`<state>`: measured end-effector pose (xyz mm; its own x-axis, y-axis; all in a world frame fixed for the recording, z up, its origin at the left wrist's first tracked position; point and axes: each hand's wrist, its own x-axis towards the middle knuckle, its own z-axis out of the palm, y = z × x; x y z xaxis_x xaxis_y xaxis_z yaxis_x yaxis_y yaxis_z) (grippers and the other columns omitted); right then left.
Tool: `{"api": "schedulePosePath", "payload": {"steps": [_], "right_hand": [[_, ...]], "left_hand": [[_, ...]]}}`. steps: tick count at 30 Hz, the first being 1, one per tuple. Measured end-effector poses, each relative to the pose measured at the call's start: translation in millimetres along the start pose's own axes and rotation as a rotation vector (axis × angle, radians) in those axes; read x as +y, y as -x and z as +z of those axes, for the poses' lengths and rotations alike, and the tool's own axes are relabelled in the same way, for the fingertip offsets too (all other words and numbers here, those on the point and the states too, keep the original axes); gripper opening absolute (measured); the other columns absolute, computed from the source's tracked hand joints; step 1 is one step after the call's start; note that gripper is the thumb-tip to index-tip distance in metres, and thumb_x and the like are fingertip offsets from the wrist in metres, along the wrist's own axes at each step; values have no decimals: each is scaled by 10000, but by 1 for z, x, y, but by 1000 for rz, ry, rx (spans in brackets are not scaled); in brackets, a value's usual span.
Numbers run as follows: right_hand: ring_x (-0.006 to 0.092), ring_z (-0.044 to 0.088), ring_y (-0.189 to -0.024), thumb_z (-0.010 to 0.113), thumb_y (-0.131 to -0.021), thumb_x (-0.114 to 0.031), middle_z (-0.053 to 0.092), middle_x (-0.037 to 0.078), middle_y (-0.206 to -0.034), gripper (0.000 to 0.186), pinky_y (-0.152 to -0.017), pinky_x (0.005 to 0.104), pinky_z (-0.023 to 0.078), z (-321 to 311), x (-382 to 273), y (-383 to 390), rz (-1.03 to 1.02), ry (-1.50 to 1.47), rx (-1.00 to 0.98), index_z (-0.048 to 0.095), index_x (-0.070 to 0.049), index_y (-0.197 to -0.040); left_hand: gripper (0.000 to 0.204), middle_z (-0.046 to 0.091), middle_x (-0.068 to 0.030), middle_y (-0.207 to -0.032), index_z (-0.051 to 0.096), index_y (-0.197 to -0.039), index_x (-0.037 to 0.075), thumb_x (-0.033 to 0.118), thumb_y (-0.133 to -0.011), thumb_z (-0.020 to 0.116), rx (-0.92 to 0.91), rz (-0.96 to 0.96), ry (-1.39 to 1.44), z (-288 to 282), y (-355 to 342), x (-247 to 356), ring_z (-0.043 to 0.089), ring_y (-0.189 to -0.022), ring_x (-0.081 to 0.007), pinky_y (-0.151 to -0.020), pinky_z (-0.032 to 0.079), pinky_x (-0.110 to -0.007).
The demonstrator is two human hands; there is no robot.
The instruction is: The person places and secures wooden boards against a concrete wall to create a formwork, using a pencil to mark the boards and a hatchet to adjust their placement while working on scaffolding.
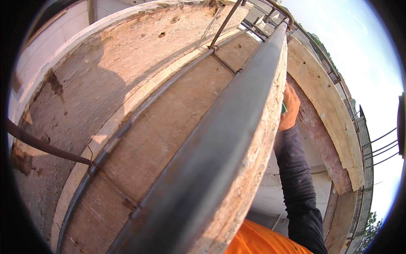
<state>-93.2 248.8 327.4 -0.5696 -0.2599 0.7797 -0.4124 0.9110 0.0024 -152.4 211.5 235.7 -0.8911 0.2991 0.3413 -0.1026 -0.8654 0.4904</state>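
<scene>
My right hand (290, 106) is behind the edge of an upright wooden formwork board (264, 127), on its outer side, with the dark-sleeved arm rising from below. Its fingers are closed, and a small piece of a green thing (283, 108) shows at the palm. The board hides most of that thing, so its kind cannot be made out. Close in front runs a thick dark steel bar (220, 139), lengthwise along the inside of the board. My left hand is not in view.
A thinner steel bar (127, 129) with bent stirrups (50, 146) runs along the wooden trough bottom (169, 122). Another weathered board (139, 46) stands left. Curved planks (330, 110) lie right, beside block walls (270, 186). Thin bars (384, 144) stick out far right.
</scene>
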Motion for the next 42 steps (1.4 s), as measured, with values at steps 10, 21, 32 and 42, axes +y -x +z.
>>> {"api": "schedulePosePath", "payload": {"steps": [10, 21, 32, 42], "right_hand": [[292, 653, -787, 713, -905, -108, 719, 93, -901, 192, -724, 401, 531, -6, 0, -9, 42, -25, -103, 715, -116, -1096], [283, 671, -893, 693, -892, -122, 720, 50, -950, 229, -748, 412, 560, -10, 0, -30, -168, 212, -230, 709, -150, -1119], [259, 613, -749, 615, -995, -311, 659, 83, -782, 252, -695, 391, 495, -85, -21, 23, 215, 66, -149, 688, -76, -937], [115, 412, -583, 584, -1053, -400, 492, -2, -686, 361, -617, 300, 425, -164, 55, 214, 1234, -957, 942, 596, -64, -922]], "left_hand": [[256, 643, -3, -1130, 597, -1243, 80, 266, -1093, 504, 39, 75, -136, 4, 0, -2, 631, -1039, -98, -870, 538, -292], [418, 614, -29, -1286, 531, -1394, 88, 372, -1087, 526, 109, -61, 11, 12, 5, 6, 603, -1199, -134, -977, 508, -318], [442, 604, -48, -1355, 536, -1417, 45, 150, -1014, 683, 13, 45, 18, 14, 1, 12, 534, -1249, -123, -1096, 389, -305], [600, 550, -12, -1461, 493, -1492, 120, 267, -971, 753, -10, -43, -9, -8, -13, 3, 478, -1339, -181, -1169, 307, -396]]}}
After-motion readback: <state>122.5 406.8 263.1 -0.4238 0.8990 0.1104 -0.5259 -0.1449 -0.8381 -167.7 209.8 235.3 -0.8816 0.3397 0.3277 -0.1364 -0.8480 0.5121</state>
